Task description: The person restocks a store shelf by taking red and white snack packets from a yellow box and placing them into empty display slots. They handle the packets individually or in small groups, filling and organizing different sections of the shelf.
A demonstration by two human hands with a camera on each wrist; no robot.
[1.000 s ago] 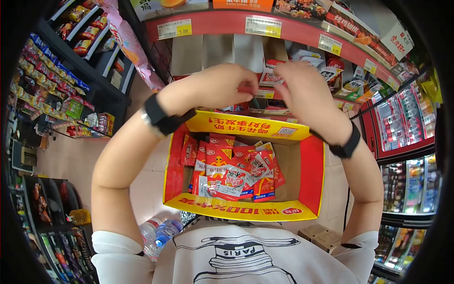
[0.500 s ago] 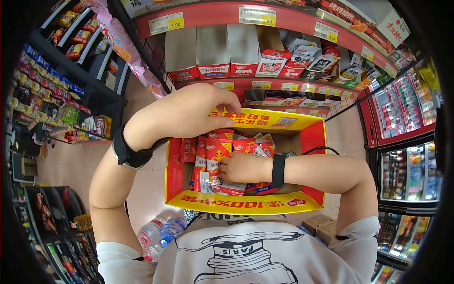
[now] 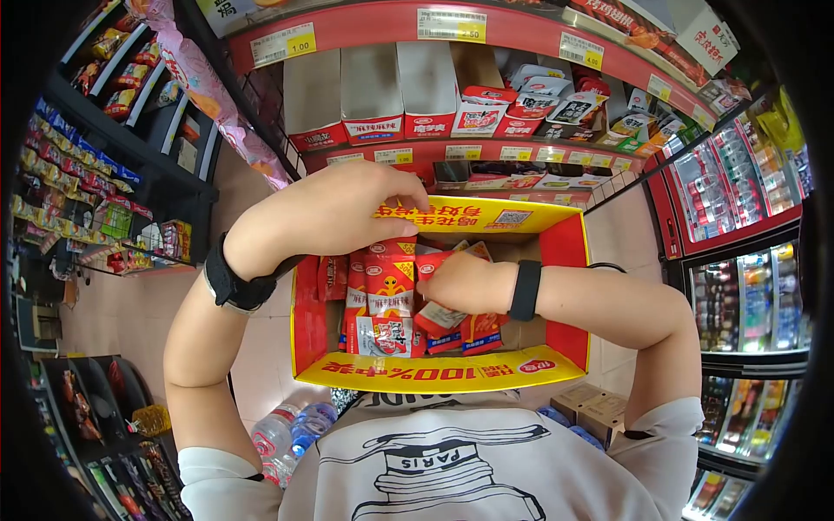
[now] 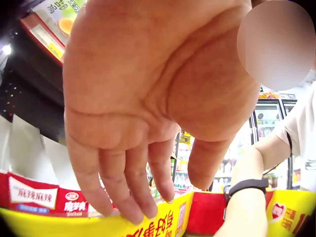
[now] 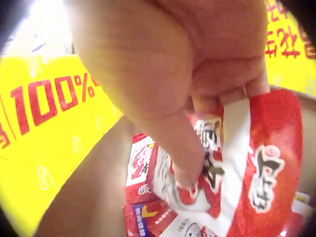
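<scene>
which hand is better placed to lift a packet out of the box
Probably right: the right hand is inside the box, gripping a packet; the left hand rests on its far rim.

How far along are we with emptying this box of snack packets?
Done: some packets sit in shelf cartons. In hand: the right hand grips a red packet inside the box, while the left hand touches its far rim. Left: a pile of packets in the box; two other cartons look empty.
</scene>
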